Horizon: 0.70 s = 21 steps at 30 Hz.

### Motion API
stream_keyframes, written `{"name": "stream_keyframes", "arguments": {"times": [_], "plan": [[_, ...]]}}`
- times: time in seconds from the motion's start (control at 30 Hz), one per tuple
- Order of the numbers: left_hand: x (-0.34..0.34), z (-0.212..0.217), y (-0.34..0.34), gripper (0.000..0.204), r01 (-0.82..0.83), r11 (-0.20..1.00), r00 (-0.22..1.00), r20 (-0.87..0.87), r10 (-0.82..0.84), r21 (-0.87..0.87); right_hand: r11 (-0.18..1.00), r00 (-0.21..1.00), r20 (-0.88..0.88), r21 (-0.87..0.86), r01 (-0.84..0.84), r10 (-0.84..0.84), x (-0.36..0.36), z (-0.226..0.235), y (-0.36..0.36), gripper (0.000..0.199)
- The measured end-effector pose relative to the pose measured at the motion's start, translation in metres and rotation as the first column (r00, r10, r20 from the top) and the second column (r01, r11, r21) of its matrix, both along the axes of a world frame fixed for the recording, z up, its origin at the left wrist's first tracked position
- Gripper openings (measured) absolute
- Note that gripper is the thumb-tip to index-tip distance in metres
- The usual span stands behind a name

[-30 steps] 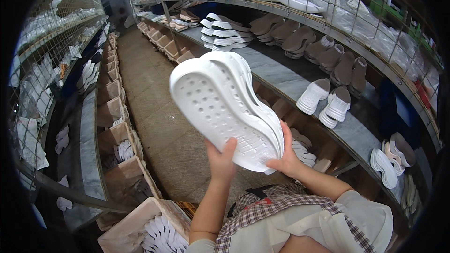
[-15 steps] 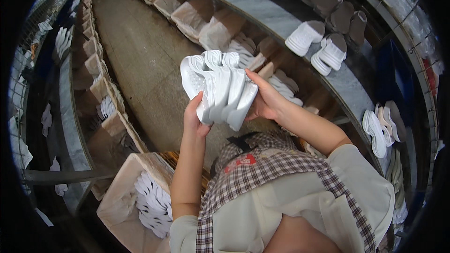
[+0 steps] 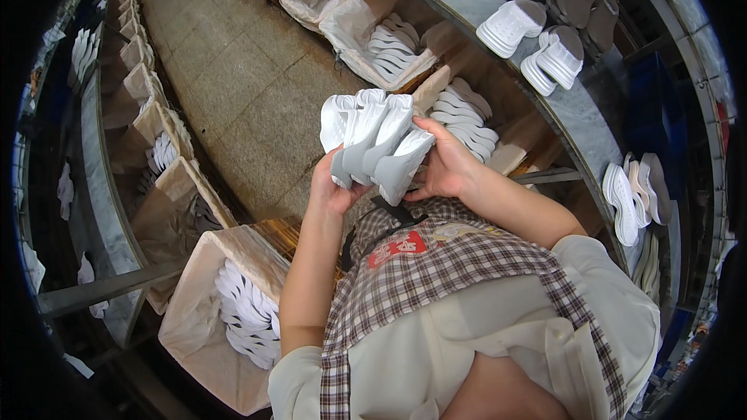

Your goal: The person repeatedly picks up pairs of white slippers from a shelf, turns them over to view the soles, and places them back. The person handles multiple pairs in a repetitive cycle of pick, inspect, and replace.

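Note:
Between my two hands is a stack of several white shoe soles (image 3: 375,138), pressed side by side, with wavy sidewalls and pale grey lower parts. My left hand (image 3: 334,185) grips the stack at its left and lower side, its fingers partly hidden beneath. At the other end my right hand (image 3: 447,162) is closed on the outermost sole, thumb on the upper edge. The stack is held in front of my checked apron (image 3: 436,280), above the floor. Just beyond my right hand, more white soles (image 3: 464,118) lie in a lined bin.
A lined bin (image 3: 191,342) with white soles (image 3: 253,319) stands at my lower left. Rows of bins flank the aisle floor (image 3: 226,54). On the grey bench (image 3: 459,0) at right are white soles (image 3: 510,27) and brown-grey soles (image 3: 576,1). A metal bar (image 3: 117,289) juts in at left.
The stack of soles has tilted, showing more of its grey parts, and sits slightly further right and lower. Both hands keep hold of it. My view has shifted, showing more of the right-hand bins.

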<state>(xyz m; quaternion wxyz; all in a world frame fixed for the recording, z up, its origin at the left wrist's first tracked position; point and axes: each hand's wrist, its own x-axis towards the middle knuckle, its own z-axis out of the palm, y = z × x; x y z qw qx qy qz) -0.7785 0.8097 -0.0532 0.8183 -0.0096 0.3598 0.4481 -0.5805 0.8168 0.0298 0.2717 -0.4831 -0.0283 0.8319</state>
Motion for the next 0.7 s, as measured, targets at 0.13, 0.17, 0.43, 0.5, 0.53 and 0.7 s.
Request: {"name": "stream_keyframes", "arguments": {"times": [0.13, 0.17, 0.43, 0.5, 0.53, 0.7], "plan": [[-0.001, 0.003, 0.001, 0.038, 0.0, 1.0, 1.0, 0.001, 0.0, -0.01, 0.999, 1.0, 0.006, -0.015, 0.029, -0.029, 0.0, 0.002, 0.0, 0.07], [-0.001, 0.004, 0.002, 0.038, 0.007, 1.0, 1.0, 0.0, -0.007, -0.007, 0.999, 0.999, 0.005, -0.012, 0.033, -0.033, 0.0, 0.003, 0.001, 0.07], [-0.001, 0.004, 0.003, 0.042, 0.005, 0.999, 1.0, 0.002, -0.006, 0.045, 1.0, 0.999, -0.022, 0.009, 0.027, -0.027, 0.005, -0.002, 0.003, 0.07], [-0.001, 0.003, 0.004, 0.044, -0.005, 0.993, 0.994, 0.109, -0.008, 0.117, 0.998, 0.999, -0.019, 0.047, 0.03, -0.029, 0.006, -0.006, 0.002, 0.07], [-0.002, 0.003, 0.003, 0.046, -0.029, 0.989, 0.995, 0.096, 0.015, 0.143, 0.994, 0.999, -0.016, 0.103, 0.032, -0.031, 0.007, -0.007, 0.001, 0.068], [-0.01, 0.009, 0.0, 0.055, -0.063, 0.903, 0.993, 0.113, 0.016, 0.425, 0.854, 0.997, -0.063, 0.516, 0.065, -0.038, 0.009, -0.009, -0.002, 0.062]]}}
